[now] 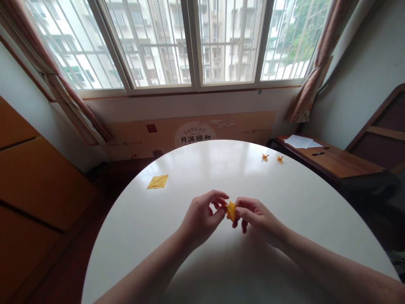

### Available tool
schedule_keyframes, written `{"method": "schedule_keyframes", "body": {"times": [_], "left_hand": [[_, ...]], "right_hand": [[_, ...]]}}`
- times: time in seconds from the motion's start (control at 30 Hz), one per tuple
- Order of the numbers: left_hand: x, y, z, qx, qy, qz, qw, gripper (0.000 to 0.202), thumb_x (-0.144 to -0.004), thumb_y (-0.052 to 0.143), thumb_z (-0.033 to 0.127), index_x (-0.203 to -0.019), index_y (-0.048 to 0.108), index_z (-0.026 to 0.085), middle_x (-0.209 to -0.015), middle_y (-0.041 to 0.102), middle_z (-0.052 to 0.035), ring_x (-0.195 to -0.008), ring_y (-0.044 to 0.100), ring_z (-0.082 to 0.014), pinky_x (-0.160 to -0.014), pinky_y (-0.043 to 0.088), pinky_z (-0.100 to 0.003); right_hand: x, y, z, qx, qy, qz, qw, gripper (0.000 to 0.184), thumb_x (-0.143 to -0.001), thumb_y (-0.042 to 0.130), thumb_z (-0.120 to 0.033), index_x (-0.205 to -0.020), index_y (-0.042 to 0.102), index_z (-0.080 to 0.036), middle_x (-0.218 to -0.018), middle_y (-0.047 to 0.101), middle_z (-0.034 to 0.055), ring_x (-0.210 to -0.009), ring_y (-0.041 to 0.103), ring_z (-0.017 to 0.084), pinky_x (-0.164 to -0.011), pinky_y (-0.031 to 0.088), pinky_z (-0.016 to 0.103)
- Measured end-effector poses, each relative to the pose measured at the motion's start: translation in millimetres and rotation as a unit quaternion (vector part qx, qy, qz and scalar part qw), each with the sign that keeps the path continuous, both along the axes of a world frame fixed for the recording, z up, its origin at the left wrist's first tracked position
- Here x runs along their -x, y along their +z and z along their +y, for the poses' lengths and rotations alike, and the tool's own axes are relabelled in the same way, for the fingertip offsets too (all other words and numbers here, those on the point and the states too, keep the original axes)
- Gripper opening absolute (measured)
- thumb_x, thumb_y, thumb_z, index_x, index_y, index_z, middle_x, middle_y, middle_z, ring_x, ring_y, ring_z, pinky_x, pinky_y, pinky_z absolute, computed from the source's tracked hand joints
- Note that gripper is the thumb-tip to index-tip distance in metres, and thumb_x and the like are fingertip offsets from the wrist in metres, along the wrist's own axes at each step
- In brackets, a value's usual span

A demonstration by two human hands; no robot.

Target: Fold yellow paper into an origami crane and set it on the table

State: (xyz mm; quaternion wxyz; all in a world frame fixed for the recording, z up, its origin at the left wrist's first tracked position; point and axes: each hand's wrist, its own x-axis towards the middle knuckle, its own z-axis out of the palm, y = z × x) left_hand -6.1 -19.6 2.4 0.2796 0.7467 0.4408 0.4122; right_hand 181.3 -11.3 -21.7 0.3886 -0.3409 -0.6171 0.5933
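Observation:
A small folded piece of yellow origami paper is held up over the middle of the white round table. My left hand pinches its left side between thumb and fingers. From the right, my right hand grips the other side with thumb and index finger, the remaining fingers curled below. The fingertips hide parts of the folds. On the table's far right stand two small orange-yellow paper cranes. A creased yellow sheet of paper lies flat at the left.
Beyond the table's far edge a printed cardboard panel leans below the barred window. To the right, a wooden side table bears white papers and dark pens. An orange-brown cabinet stands at the left.

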Motion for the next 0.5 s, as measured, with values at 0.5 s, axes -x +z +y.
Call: {"method": "schedule_keyframes", "body": {"times": [0.5], "left_hand": [[-4.4, 1.7, -1.4, 0.136, -0.069, -0.099, 0.983, 0.02, -0.085, 0.065, 0.033, -0.094, 0.066, 0.015, -0.09, 0.07, -0.0084, -0.079, 0.065, -0.0185, -0.056, 0.049, -0.023]], "right_hand": [[-1.6, 6.5, -3.9, 0.053, 0.027, 0.084, 0.995, 0.023, -0.081, 0.064, -0.037, -0.075, 0.061, -0.016, -0.068, 0.062, 0.0017, -0.062, 0.065, 0.017, -0.046, 0.044, 0.022]]}}
